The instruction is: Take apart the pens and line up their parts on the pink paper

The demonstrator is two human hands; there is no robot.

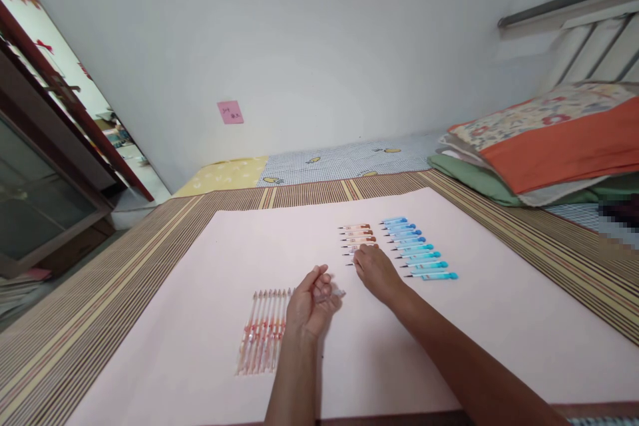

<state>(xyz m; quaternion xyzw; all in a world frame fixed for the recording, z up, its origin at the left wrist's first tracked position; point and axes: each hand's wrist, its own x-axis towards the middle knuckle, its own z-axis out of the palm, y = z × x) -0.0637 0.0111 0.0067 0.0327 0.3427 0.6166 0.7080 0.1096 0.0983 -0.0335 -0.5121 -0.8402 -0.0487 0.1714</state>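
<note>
My left hand (310,301) is palm up with curled fingers around a small, clear, whitish pen-like piece (338,293), mostly hidden in the palm. My right hand (375,271) is closed at the lower end of a column of short brown-ended pens (358,239), its fingertips on a pen whose dark tip pokes out at their left. To its right lies a slanting column of blue-ended pens (418,249), tips pointing left. Left of my left hand, several clear pens with red-pink markings (262,333) lie side by side; my wrist covers part of that row.
A pale pink sheet (190,319) covers the striped mat (124,266). Folded bedding with an orange and floral cover (564,140) lies at the right. Behind stands a white wall with a pink note (230,112). At the left are a glass-paned cabinet (34,193) and a doorway.
</note>
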